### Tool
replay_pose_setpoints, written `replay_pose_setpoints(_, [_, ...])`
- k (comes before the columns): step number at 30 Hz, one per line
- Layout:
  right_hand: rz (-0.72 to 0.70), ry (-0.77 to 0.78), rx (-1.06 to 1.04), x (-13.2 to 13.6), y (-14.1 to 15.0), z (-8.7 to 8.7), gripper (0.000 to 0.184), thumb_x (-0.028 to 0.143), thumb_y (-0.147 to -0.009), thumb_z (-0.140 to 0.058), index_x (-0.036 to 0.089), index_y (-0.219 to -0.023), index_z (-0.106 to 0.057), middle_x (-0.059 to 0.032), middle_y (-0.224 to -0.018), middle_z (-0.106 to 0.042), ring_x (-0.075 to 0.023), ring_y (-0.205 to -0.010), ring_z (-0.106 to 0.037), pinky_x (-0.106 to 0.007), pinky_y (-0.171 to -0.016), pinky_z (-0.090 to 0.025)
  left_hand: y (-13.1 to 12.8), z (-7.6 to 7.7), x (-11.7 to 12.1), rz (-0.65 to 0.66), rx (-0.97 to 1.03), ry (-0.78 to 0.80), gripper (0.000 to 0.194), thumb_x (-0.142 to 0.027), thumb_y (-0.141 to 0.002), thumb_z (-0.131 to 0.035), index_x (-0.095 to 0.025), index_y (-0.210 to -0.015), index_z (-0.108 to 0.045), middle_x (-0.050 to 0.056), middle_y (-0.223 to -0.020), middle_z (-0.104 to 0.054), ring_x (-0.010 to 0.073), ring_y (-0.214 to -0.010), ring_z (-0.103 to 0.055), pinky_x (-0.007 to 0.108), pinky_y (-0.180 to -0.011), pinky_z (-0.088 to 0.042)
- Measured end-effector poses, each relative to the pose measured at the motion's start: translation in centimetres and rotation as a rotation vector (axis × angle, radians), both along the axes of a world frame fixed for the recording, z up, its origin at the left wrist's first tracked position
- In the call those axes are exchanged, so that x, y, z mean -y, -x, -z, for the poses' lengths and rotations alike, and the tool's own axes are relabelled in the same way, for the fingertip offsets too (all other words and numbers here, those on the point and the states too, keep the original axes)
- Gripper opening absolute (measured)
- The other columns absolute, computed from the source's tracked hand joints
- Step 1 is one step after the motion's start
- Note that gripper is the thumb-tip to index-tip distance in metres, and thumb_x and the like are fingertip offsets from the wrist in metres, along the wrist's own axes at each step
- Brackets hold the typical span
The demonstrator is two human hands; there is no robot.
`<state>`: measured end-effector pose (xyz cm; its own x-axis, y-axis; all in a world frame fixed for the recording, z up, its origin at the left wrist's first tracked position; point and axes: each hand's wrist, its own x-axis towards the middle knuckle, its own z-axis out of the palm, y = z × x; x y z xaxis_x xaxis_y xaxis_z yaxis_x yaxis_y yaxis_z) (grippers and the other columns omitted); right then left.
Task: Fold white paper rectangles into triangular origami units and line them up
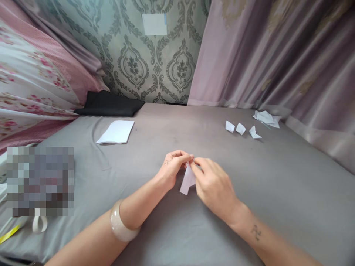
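Observation:
A piece of folded paper (187, 181), pale and narrow, is held between my two hands above the grey cloth. My left hand (175, 164) pinches its upper end with thumb and fingers. Beside it, my right hand (212, 181) has its fingertips closed on the same upper end and covers the paper's right side. The lower strip of the paper hangs down between the hands. How the top is folded is hidden by my fingers.
White paper sheets (116, 132) lie in a stack at the left. Small folded paper pieces (240, 129) stand at the right, near a crumpled paper pile (267, 118). A black cloth (111, 104) lies at the back left. Curtains (249, 55) hang along the right side.

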<state>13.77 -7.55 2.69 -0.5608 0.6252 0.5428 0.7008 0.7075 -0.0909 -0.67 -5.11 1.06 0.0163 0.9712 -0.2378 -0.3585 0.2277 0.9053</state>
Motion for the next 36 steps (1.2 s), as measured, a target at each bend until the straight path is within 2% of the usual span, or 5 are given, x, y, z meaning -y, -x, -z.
replay_pose_setpoints(4, [0.063,0.66,-0.675,-1.4,-1.9,-1.3,0.024,0.027,-0.089,-0.049,0.018,-0.094,-0.072,-0.0067,-0.089,-0.071,-0.0185,-0.082,-0.065,-0.032,-0.074,-0.052,0.0,-0.7,0.3,0.074,0.008,-0.096,0.021,-0.03,-0.07,-0.073,-0.015,-0.062,-0.061,-0.001,-0.06,-0.053,0.0093,-0.059,-0.048,0.023,-0.062,-0.037])
replay_pose_setpoints(6, [0.126,0.959,-0.812,-1.9,-2.5,-1.7,0.029,0.041,-0.085,-0.057,0.018,-0.09,-0.074,-0.0072,-0.085,-0.072,-0.0202,-0.082,-0.066,-0.033,-0.073,-0.052,-0.1,-0.9,0.5,0.087,-0.011,-0.131,0.021,-0.033,-0.071,-0.074,-0.015,-0.065,-0.064,-0.001,-0.06,-0.053,0.0096,-0.061,-0.049,0.024,-0.064,-0.037])
replay_pose_setpoints(9, [0.023,1.206,-0.834,-2.2,-2.8,-1.8,0.037,0.05,-0.083,-0.059,0.018,-0.093,-0.075,-0.0067,-0.083,-0.072,-0.021,-0.082,-0.066,-0.036,-0.079,-0.05,-0.4,-1.2,0.8,0.093,-0.014,-0.151,0.02,-0.033,-0.071,-0.074,-0.016,-0.067,-0.065,-0.002,-0.061,-0.054,0.0101,-0.062,-0.051,0.025,-0.066,-0.038])
replay_pose_setpoints(26, [0.037,1.111,-0.803,-2.0,-2.2,-1.0,0.027,0.042,-0.078,-0.065,0.018,-0.087,-0.075,-0.003,-0.075,-0.072,-0.0153,-0.067,-0.063,-0.027,-0.064,-0.048,-0.9,-0.4,0.7,0.152,-0.02,-0.136,0.025,-0.037,-0.072,-0.074,-0.014,-0.069,-0.065,0.0,-0.064,-0.06,0.0086,-0.06,-0.051,0.024,-0.064,-0.04])
replay_pose_setpoints(36, [0.039,1.362,-0.937,-2.6,-2.3,-0.6,0.03,0.043,-0.072,-0.071,0.018,-0.088,-0.075,-0.0044,-0.078,-0.073,-0.0161,-0.071,-0.065,-0.029,-0.07,-0.05,-1.5,-0.8,0.8,0.045,-0.108,-0.139,0.024,-0.035,-0.069,-0.075,-0.014,-0.066,-0.064,-0.001,-0.057,-0.057,0.0085,-0.054,-0.049,0.022,-0.056,-0.039])
